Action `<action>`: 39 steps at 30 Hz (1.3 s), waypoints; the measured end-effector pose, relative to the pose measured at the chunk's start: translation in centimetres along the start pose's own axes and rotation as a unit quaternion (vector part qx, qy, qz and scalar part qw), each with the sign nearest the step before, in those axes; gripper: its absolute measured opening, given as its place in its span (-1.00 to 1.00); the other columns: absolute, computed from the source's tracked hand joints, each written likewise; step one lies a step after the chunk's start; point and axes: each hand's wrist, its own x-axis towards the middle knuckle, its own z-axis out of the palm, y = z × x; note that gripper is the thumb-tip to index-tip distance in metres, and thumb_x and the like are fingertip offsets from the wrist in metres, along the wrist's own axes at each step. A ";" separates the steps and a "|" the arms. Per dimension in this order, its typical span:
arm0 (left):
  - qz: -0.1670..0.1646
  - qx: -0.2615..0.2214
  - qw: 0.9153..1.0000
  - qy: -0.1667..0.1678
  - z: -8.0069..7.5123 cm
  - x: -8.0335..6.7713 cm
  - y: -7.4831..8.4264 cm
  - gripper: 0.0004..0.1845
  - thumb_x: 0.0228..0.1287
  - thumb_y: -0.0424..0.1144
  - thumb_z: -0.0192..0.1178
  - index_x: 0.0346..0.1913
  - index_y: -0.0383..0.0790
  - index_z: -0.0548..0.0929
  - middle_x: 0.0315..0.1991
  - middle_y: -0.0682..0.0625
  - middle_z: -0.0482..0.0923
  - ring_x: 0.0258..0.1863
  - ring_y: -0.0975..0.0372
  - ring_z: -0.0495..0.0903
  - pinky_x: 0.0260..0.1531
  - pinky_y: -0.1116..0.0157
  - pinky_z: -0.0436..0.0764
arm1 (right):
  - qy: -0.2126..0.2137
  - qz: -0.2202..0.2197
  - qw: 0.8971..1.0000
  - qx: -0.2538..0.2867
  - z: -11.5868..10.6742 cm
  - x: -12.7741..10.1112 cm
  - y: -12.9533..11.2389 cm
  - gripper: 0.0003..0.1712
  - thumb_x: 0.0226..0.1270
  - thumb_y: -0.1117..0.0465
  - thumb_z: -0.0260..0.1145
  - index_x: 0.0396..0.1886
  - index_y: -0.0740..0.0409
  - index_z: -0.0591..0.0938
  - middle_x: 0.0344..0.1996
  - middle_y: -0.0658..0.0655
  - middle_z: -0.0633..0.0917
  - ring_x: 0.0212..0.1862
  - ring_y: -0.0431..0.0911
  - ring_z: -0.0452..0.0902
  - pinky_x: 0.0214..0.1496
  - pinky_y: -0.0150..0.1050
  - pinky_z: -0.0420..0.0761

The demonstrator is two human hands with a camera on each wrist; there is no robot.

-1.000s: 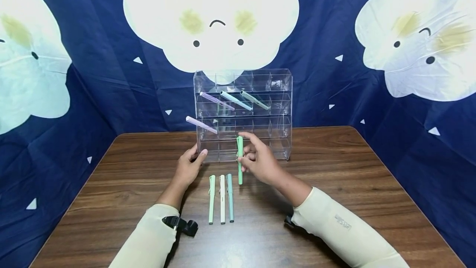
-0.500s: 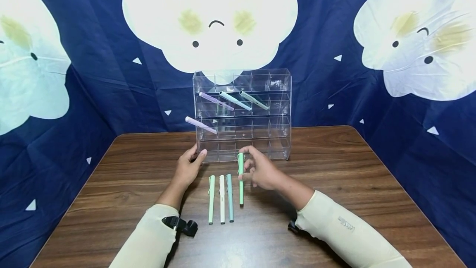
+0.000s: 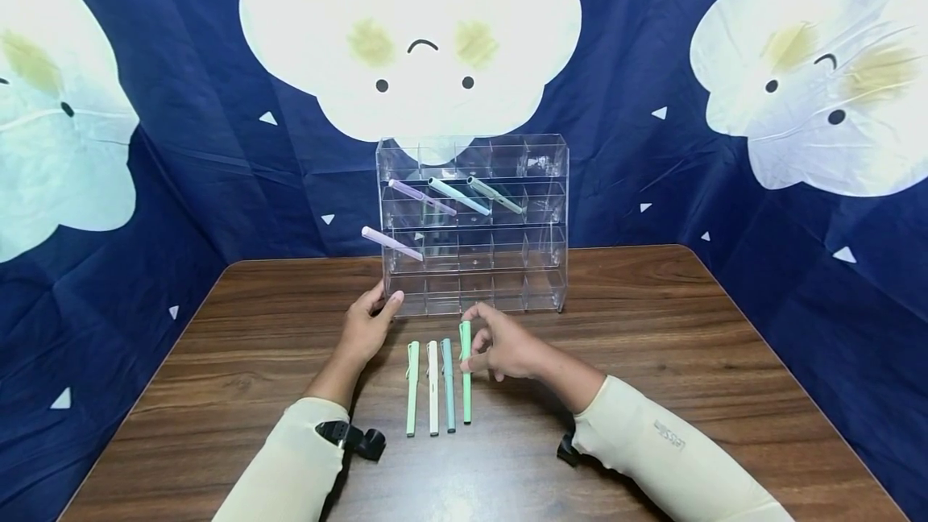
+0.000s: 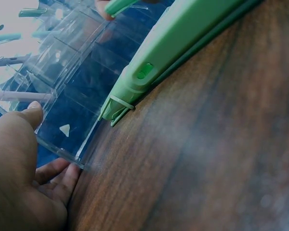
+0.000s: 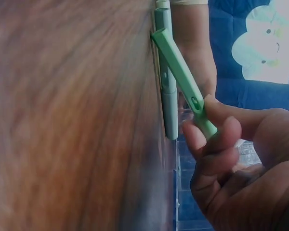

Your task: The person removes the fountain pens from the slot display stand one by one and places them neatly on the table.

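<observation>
- On the wooden tabletop (image 3: 652, 361), just in front of the clear acrylic organizer (image 3: 536, 280), the right hand (image 3: 503, 349) pinches the upper end of a bright green pen (image 3: 466, 381) between thumb and fingertips.
- Right wrist view: the far end of that pen touches the tabletop beside the other pens, while the held end is raised off the surface, so the pen lies tilted.
- Head view: the bright green pen sits at the right end of a row, just beside a teal pen (image 3: 448, 385), a cream pen (image 3: 432, 387) and a pale green pen (image 3: 412, 387); these three lie flat and parallel, ungripped.
- Left hand (image 3: 366, 329) grips the lower left corner of the organizer, thumb on its front edge, fingers curled behind the wall (confirmed in left wrist view).
- Organizer stands upright near the back of the tabletop. Three pens rest slanted in its second row: lilac (image 3: 422, 196), light blue (image 3: 459, 196), grey-green (image 3: 496, 195). A further lilac pen (image 3: 391, 243) juts out of a left compartment one row lower.
- Both forearms wear cream sleeves.
</observation>
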 end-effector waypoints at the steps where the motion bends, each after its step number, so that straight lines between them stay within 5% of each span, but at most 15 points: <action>1: 0.000 0.001 1.000 0.001 0.0 0.0 0.0 -0.34 0.68 0.07 0.22 0.69 0.03 0.37 0.42 -0.31 0.60 0.31 -0.11 0.71 0.19 0.12 0.73 | -0.002 0.006 1.000 0.001 0.0 0.0 0.0 -0.19 0.27 0.49 0.57 0.43 0.29 0.35 -0.41 0.08 0.67 -0.63 -0.17 0.41 -0.64 -0.36 0.45; 10: -0.002 -0.007 1.000 0.000 0.0 -0.1 0.3 -0.34 0.69 0.03 0.21 0.70 0.01 0.36 0.42 -0.33 0.58 0.31 -0.13 0.70 0.11 0.22 0.75 | -0.016 0.035 0.999 0.027 0.2 0.6 1.1 -0.21 0.27 0.41 0.61 0.40 0.25 0.40 -0.51 0.08 0.71 -0.68 -0.20 0.37 -0.67 -0.38 0.39; 23: -0.008 -0.010 1.000 0.002 0.1 -0.1 0.4 -0.33 0.68 0.07 0.22 0.70 0.06 0.35 0.42 -0.31 0.58 0.32 -0.12 0.70 0.20 0.08 0.75 | -0.030 0.071 0.996 0.041 0.1 0.8 2.2 -0.14 0.23 0.33 0.66 0.46 0.22 0.43 -0.52 0.08 0.68 -0.74 -0.21 0.38 -0.71 -0.39 0.40; 31: -0.005 -0.024 1.000 0.004 0.0 -0.1 0.2 -0.35 0.67 0.00 0.25 0.69 0.02 0.38 0.40 -0.33 0.61 0.26 -0.10 0.72 -0.04 0.47 0.67 | -0.039 0.069 0.995 0.059 0.2 0.9 2.3 -0.11 0.25 0.39 0.63 0.52 0.29 0.39 -0.55 0.05 0.63 -0.76 -0.22 0.42 -0.71 -0.37 0.48; 39: -0.009 -0.013 1.000 0.001 0.0 -0.1 0.3 -0.34 0.68 0.03 0.23 0.70 0.05 0.36 0.41 -0.32 0.59 0.31 -0.11 0.71 0.16 0.16 0.77 | -0.047 0.063 0.995 0.061 0.0 1.0 2.5 -0.06 0.27 0.37 0.63 0.57 0.28 0.37 -0.56 0.05 0.65 -0.75 -0.22 0.43 -0.70 -0.37 0.49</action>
